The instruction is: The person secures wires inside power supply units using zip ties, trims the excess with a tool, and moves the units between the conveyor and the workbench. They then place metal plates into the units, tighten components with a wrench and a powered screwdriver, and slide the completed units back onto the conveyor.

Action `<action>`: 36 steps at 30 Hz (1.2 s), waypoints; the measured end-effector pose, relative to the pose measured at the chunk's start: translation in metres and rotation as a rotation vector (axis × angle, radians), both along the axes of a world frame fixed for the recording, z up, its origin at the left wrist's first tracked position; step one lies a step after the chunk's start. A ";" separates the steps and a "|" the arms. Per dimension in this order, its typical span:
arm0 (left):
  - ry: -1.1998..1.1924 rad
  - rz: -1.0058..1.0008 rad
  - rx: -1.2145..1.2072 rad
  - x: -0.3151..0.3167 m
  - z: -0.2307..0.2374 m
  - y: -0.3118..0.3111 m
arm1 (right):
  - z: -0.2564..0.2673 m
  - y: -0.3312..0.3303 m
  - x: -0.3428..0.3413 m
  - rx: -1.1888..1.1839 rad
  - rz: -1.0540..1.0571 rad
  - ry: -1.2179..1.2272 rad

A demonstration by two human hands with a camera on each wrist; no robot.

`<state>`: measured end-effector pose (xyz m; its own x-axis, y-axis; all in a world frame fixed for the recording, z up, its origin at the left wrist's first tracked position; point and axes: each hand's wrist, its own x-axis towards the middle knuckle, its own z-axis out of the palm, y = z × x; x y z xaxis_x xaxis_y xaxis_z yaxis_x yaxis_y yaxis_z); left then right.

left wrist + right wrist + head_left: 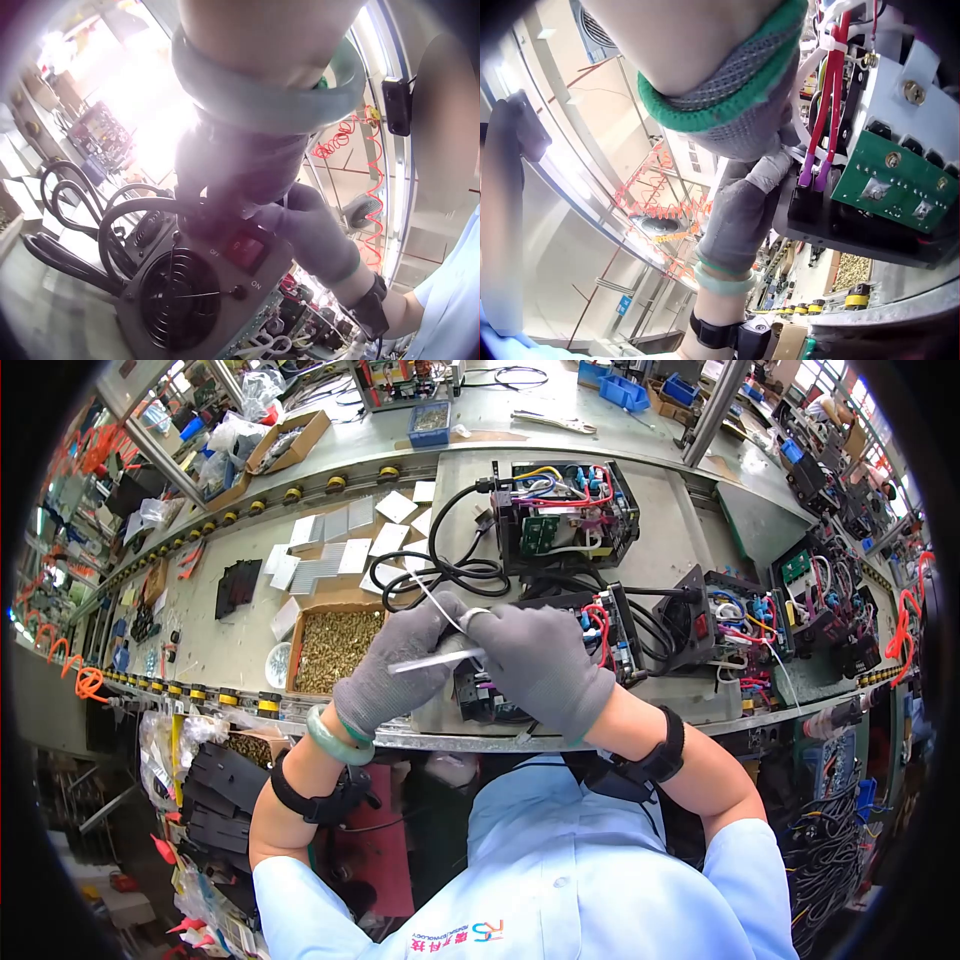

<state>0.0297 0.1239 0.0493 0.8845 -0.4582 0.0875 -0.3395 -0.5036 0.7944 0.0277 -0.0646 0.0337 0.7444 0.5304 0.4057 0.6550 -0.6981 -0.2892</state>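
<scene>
My gloved left hand [395, 670] and right hand [545, 665] meet above a dark power unit with its insides bare. Between their curled fingertips they pinch a thin white cable tie [428, 592], its free end pointing up and away. A wider pale strip [430, 661] juts left from under the right fingers. In the left wrist view, the unit's rear panel shows a round fan grille [180, 300], a red switch [246, 249] and a black power cord [112, 229]. The right wrist view has its green circuit board [889, 184] and red wires [829, 97] close beside the right hand.
A box of small brass-coloured parts [340, 645] stands left of the hands, with flat metal plates [352, 557] behind it. Another open unit [570, 510] sits farther back, and more units [740, 620] stand to the right. Looped black cords [440, 570] lie between.
</scene>
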 end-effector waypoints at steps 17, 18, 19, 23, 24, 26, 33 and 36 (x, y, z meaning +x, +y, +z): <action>-0.414 0.055 0.366 -0.001 -0.006 -0.007 | 0.021 -0.012 0.027 0.473 0.059 0.594; -0.416 0.045 0.368 -0.001 -0.014 -0.007 | 0.011 -0.011 0.028 0.346 0.082 0.592; -0.468 0.089 0.219 -0.001 -0.022 -0.007 | 0.006 -0.010 0.024 0.259 0.057 0.574; -0.513 0.223 0.120 -0.002 -0.028 -0.017 | 0.001 -0.002 0.021 0.121 -0.030 0.554; -0.577 0.215 0.178 0.003 -0.029 -0.020 | 0.002 -0.003 0.021 0.144 -0.048 0.571; -0.566 0.201 0.151 0.008 -0.027 -0.022 | -0.009 -0.005 0.024 0.278 -0.003 0.494; -0.430 0.160 0.009 0.029 -0.006 -0.028 | 0.017 -0.038 0.015 0.688 0.125 0.185; -0.361 0.321 -0.024 0.035 0.061 -0.078 | 0.037 -0.102 0.003 0.748 0.154 0.148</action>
<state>0.0650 0.0457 0.1099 0.8921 -0.1607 0.4224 -0.4260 -0.6109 0.6674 0.0306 -0.1664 0.0710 0.7588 0.2566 0.5987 0.6467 -0.1870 -0.7395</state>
